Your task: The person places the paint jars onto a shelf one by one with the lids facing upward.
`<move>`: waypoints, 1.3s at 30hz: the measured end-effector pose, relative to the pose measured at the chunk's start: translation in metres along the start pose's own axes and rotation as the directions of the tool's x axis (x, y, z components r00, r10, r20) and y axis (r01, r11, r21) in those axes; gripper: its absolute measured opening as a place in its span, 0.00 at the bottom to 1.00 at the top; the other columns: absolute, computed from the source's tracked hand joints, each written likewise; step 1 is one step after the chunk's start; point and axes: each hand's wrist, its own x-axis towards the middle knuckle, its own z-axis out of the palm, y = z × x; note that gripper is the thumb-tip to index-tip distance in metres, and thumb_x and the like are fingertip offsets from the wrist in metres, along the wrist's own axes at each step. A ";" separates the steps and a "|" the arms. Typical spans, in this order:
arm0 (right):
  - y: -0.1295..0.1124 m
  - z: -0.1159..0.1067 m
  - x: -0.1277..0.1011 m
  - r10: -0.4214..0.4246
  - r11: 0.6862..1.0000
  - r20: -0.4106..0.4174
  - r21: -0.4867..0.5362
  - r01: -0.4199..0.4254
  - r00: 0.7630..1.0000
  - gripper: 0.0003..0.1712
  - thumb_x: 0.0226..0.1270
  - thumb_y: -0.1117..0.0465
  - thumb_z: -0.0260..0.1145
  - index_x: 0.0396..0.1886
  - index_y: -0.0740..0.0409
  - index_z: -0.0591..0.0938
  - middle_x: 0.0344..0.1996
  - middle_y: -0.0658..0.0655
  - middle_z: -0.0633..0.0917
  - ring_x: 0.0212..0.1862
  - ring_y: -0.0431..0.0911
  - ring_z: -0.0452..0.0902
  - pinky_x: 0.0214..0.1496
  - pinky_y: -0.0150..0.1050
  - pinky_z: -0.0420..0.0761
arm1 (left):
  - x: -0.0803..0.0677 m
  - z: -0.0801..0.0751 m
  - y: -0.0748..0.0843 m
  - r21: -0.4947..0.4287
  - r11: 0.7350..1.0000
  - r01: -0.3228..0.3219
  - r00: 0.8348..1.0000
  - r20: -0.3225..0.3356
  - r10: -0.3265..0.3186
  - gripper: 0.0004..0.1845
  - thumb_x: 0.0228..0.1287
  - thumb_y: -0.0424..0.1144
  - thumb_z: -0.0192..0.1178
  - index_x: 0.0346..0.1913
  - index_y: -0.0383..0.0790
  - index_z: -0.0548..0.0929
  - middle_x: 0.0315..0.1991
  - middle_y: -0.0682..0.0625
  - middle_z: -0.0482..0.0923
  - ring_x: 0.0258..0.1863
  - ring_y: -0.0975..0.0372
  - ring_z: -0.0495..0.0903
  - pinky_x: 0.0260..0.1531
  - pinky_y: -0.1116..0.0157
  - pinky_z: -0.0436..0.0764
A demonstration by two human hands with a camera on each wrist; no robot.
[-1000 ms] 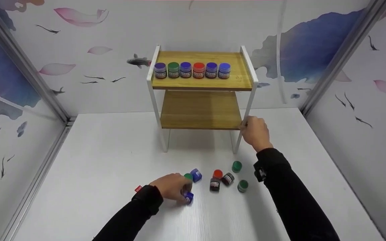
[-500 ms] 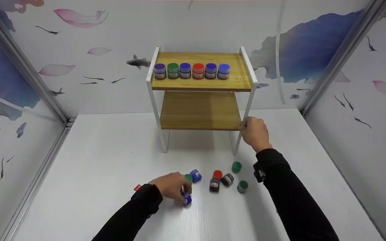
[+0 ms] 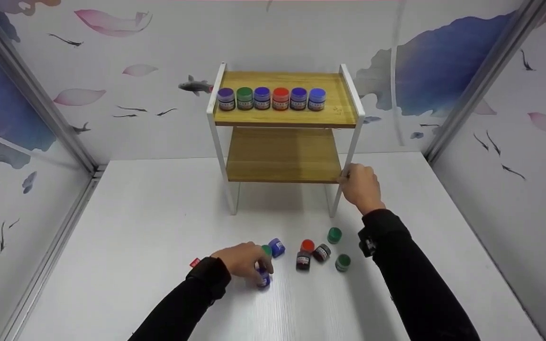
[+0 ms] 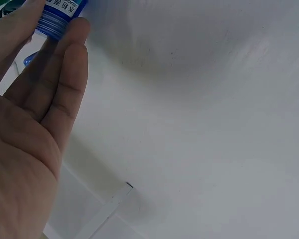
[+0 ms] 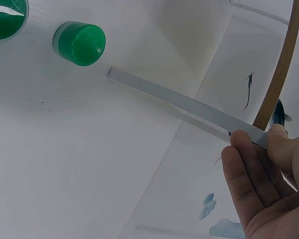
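Observation:
My left hand [image 3: 243, 260] pinches a small blue paint jar [image 3: 264, 278] between thumb and fingers, low over the white table. In the left wrist view that blue jar [image 4: 60, 14] shows Chinese lettering on its label, and the other fingers stretch out beside it. A green-lidded jar [image 3: 267, 250], partly hidden by the hand, and another blue jar [image 3: 277, 247] lie just beyond. My right hand [image 3: 362, 188] grips the white front right leg [image 3: 354, 142] of a two-tier shelf at its lower board. The right wrist view shows thumb and fingertips on the leg [image 5: 179, 102].
Six-odd paint jars, better said several, line the wooden top board [image 3: 282, 118]; the lower board [image 3: 282, 156] sits beneath. A red-lidded jar [image 3: 307, 245], two dark jars [image 3: 303, 261] and two green jars [image 3: 334, 235] lie on the table [image 3: 135, 227]. Printed walls enclose it.
The blue jar in my left hand has turned and shifted slightly left, closer under the fingers. My right hand stays on the shelf leg.

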 end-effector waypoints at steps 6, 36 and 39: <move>0.001 0.003 -0.001 -0.002 1.000 -0.004 -0.006 0.002 1.000 0.08 0.67 0.66 0.62 0.36 0.68 0.83 0.36 0.67 0.87 0.40 0.58 0.85 0.41 0.50 0.83 | -0.001 0.000 0.003 0.001 1.000 -0.017 1.000 0.012 0.017 0.16 0.53 0.41 0.73 0.47 0.52 0.88 0.42 0.59 0.86 0.47 0.62 0.81 0.50 0.63 0.78; 0.001 0.001 -0.001 -0.018 0.999 -0.013 -0.027 0.017 1.000 0.07 0.66 0.67 0.62 0.33 0.67 0.83 0.35 0.66 0.87 0.38 0.57 0.85 0.39 0.49 0.83 | 0.003 -0.037 0.020 0.048 0.997 -0.060 0.997 -0.045 0.062 0.14 0.54 0.41 0.73 0.46 0.49 0.89 0.48 0.54 0.84 0.48 0.62 0.78 0.51 0.64 0.80; 0.001 0.000 0.000 -0.010 1.000 -0.007 -0.025 0.010 1.000 0.07 0.66 0.67 0.62 0.34 0.67 0.83 0.35 0.66 0.87 0.39 0.57 0.85 0.40 0.49 0.83 | 0.003 -0.043 0.023 0.058 0.994 -0.090 0.994 -0.051 0.093 0.13 0.54 0.40 0.72 0.44 0.48 0.89 0.46 0.54 0.85 0.47 0.63 0.79 0.49 0.66 0.79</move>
